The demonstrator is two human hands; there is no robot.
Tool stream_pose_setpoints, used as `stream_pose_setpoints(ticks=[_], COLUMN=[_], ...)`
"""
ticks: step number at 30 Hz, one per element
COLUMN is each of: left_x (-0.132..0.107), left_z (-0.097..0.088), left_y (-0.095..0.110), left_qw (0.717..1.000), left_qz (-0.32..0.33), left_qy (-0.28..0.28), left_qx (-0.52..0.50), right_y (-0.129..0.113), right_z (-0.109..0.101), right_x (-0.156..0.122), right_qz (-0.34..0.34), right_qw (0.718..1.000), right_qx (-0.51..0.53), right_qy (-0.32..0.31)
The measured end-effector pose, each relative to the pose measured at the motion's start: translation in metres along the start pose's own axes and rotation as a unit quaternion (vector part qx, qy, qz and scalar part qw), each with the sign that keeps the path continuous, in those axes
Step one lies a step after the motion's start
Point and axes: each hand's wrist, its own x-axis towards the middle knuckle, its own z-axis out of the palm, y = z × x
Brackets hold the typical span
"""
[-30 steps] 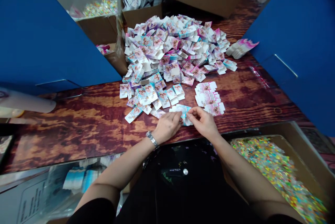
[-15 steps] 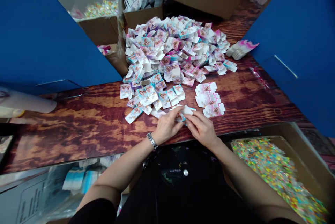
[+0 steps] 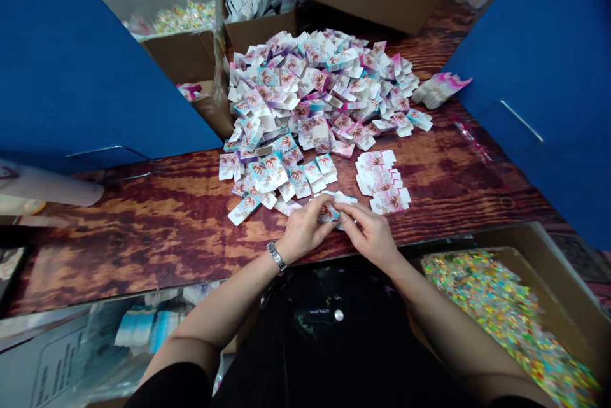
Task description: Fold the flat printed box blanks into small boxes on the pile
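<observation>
Between my two hands is a small blue-and-white printed carton [image 3: 326, 212], partly covered by the fingers. My left hand [image 3: 305, 228], with a metal watch [image 3: 276, 255] at the wrist, grips the carton's left side between thumb and fingers. On its right end, the fingertips of my right hand [image 3: 368, 233] press together at the carton's end. Just beyond the hands lie several folded cartons [image 3: 300, 180], and a large heap of similar cartons [image 3: 310, 86] rises behind them. Flat, unfolded pink-and-white cartons [image 3: 384, 180] lie right of my hands.
A stack of pink-edged cartons [image 3: 440, 90] leans near the right blue panel [image 3: 539, 109]. An open box of colourful small wrapped pieces [image 3: 496, 312] stands below the table edge at right. Cardboard boxes [image 3: 260, 29] stand behind the heap. A pale cylinder [image 3: 52, 184] lies at left.
The white flap at the carton's end, raised before, is now folded down under my right fingers. My left hand stays nearly still.
</observation>
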Motion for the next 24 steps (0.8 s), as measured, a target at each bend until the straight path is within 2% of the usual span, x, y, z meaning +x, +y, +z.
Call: stream_pose_setpoints(ticks=[8, 11, 15, 19, 24], left_x=[0.0019, 0.0011, 0.0002, 0.0, 0.0007], left_z=[-0.0031, -0.0023, -0.0016, -0.0033, -0.0046], left_y=[-0.0009, -0.002, -0.0022, 0.0002, 0.0042], left_qw=[0.999, 0.998, 0.994, 0.991, 0.991], left_qz=[-0.002, 0.0, 0.04, 0.065, 0.041], left_qy=[-0.033, -0.027, -0.026, -0.034, -0.044], left_qx=[0.023, 0.051, 0.095, 0.114, 0.123], right_y=[0.0, 0.002, 0.0037, 0.0031, 0.0062], right_z=[-0.0011, -0.0004, 0.0006, 0.0023, 0.006], right_x=[-0.0019, -0.0026, 0.001, 0.0058, 0.006], right_qz=[0.046, 0.108, 0.171, 0.172, 0.184], right_qw=[0.998, 0.99, 0.972, 0.965, 0.952], right_qx=[0.036, 0.094, 0.158, 0.196, 0.245], right_qy=[-0.032, 0.004, 0.034, 0.025, 0.024])
